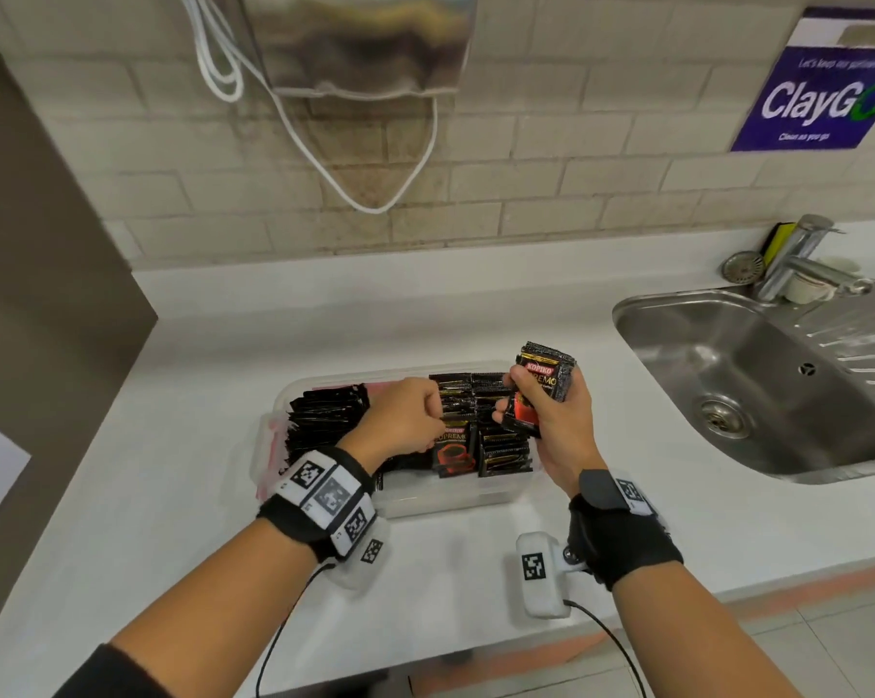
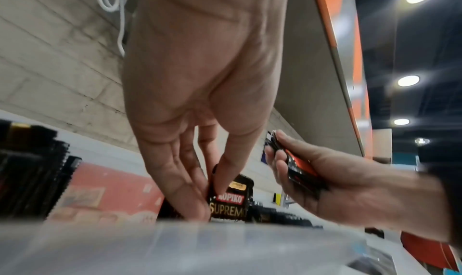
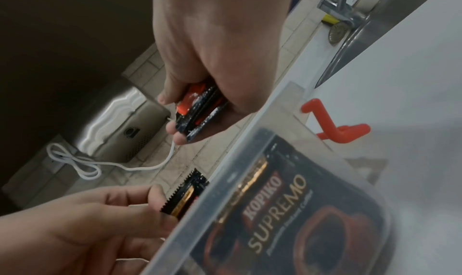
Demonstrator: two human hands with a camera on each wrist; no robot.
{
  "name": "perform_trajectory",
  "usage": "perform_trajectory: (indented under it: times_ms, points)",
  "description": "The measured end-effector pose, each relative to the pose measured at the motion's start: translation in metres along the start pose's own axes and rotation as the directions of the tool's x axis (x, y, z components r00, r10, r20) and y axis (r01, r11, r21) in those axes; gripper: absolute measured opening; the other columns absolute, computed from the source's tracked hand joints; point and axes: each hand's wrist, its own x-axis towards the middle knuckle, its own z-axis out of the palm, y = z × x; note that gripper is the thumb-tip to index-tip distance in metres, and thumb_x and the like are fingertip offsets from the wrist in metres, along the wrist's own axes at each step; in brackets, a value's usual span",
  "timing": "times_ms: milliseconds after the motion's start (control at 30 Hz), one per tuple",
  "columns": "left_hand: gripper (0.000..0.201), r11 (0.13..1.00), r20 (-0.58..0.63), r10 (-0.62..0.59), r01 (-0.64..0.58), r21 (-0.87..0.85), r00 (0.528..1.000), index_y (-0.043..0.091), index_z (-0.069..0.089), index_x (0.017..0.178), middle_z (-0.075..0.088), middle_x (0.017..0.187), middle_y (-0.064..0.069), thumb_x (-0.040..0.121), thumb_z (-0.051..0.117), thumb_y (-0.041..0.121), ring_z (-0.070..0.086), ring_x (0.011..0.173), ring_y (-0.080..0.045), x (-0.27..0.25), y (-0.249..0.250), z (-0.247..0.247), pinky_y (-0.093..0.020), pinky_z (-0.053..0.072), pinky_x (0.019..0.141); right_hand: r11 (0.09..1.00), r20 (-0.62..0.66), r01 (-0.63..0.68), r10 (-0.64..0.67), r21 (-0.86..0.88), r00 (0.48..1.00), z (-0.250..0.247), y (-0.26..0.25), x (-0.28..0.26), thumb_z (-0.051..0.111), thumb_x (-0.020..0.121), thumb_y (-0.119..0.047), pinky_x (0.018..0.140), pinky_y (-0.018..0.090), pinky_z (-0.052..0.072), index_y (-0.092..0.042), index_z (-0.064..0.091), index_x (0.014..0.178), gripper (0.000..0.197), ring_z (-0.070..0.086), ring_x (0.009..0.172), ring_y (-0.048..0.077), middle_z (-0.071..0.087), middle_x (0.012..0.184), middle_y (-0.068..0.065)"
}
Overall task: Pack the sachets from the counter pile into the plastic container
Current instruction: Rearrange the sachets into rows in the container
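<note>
The left hand (image 1: 409, 414) pinched one Kopiko sachet (image 1: 454, 448) into the plastic container (image 1: 440, 501) (nearly full), so the right hand (image 1: 559, 420)'s clutched sachet stack (image 1: 543, 390) risked jamming or toppling rows.

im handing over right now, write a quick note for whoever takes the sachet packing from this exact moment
Left hand: pinching one sachet upright, setting it into the plastic container.
Right hand: gripping a small stack of sachets, held above the container's right end.
Done: the container already holds several rows of sachets standing on edge.
Left: seat the pinched sachet, then feed in the stack from the right hand, probably one at a time. No sachets are visible loose on the counter, so that stack may be the last.
</note>
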Motion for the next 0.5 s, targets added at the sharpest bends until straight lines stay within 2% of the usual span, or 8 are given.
perform_trajectory:
  times_ms: [67,200,333,400,500]
  points:
    - [0.015,0.999,-0.006,-0.01,0.01,0.046,1.0,0.006,0.058,0.081,0.068,0.088,-0.012,0.088,0.064,-0.006,0.071,0.089,-0.028,0.0,0.003,0.008,-0.046,0.058,0.085,1.0,-0.007,0.001,-0.001,-0.024,1.0,0.001,0.004,-0.001,0.079,0.081,-0.024,0.07,0.046,0.059,-0.004,0.051,0.12,0.051,0.067,0.071,0.032,0.068,0.097,0.019]
    - [0.019,0.991,-0.02,-0.038,0.04,0.126,0.999,0.009,0.053,0.081,0.069,0.095,-0.02,0.088,0.065,-0.004,0.069,0.093,-0.033,0.0,0.008,0.021,-0.046,0.057,0.087,0.996,-0.008,0.025,-0.026,-0.08,1.0,0.0,0.008,-0.002,0.081,0.078,-0.025,0.087,0.063,0.054,-0.008,0.055,0.116,0.049,0.065,0.091,0.039,0.065,0.112,0.03]
    - [0.029,0.983,-0.05,-0.042,0.05,0.177,0.998,0.014,0.047,0.078,0.061,0.086,-0.009,0.087,0.071,0.0,0.066,0.093,-0.03,0.004,0.006,0.024,-0.039,0.054,0.08,0.996,0.012,0.027,-0.026,-0.09,1.0,-0.003,0.01,-0.002,0.08,0.082,-0.018,0.083,0.063,0.056,-0.008,0.054,0.114,0.042,0.065,0.084,0.037,0.063,0.11,0.033]
    - [0.036,0.983,-0.037,-0.033,0.039,0.181,0.999,0.019,0.044,0.077,0.057,0.081,-0.002,0.084,0.076,0.005,0.063,0.086,-0.025,0.004,0.005,0.021,-0.037,0.051,0.076,0.995,0.01,0.022,-0.021,-0.093,1.0,-0.003,0.01,-0.002,0.08,0.082,-0.016,0.085,0.067,0.053,-0.007,0.053,0.114,0.042,0.065,0.087,0.038,0.063,0.11,0.033]
    - [0.037,0.98,-0.087,0.005,0.013,0.201,0.996,0.022,0.045,0.083,0.057,0.085,0.003,0.079,0.082,0.019,0.056,0.079,-0.019,0.002,0.005,0.013,-0.037,0.049,0.074,0.996,0.0,0.022,-0.022,-0.091,1.0,-0.001,0.01,-0.002,0.083,0.076,-0.02,0.088,0.069,0.051,-0.007,0.055,0.113,0.048,0.063,0.091,0.039,0.064,0.11,0.032]
